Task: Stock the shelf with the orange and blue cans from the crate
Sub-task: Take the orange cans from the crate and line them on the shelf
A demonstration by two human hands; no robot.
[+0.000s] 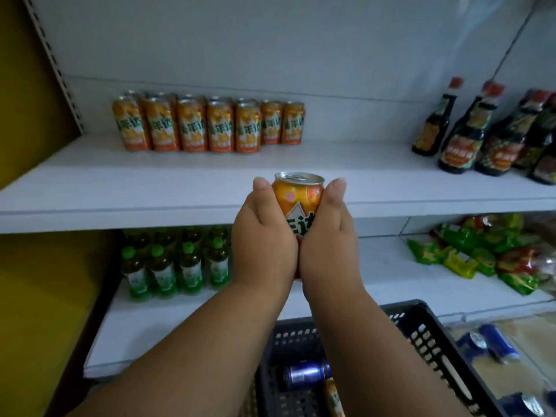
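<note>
Standing upright between both palms, an orange can (299,203) was held in front of the upper shelf (180,188), its silver top w/ pull tab just above the shelf's front edge. Left hand (263,239) wrapped the can's left side, thumb straight up along the wall; right hand (329,239) mirrored it on the right side, thumb up too. Rest of the fingers were curled round the far side of the can, out of sight, so both hands were clamped on it. Heels of the hands touched below the can. Both forearms came up from the bottom of the view, converging at the wrists.

Behind, toward the back of the same shelf, stocked orange cans (207,124) stood upright in rows, touching side by side, approx two deep on the left, single on the right end. Well to the right on that shelf: dark sauce bottles (481,130) w/ red caps.

Below the arms, a dark plastic crate (427,332) w/ slotted walls held a blue can (304,373) lying on its side and another orange can (332,398), partly hidden by the right forearm. Right of the crate, outside it, more blue cans (493,341) lay on their sides.

Lower shelf (391,266): green-capped bottles (177,263) at left, green and red snack packets (487,254) piled at right.
</note>
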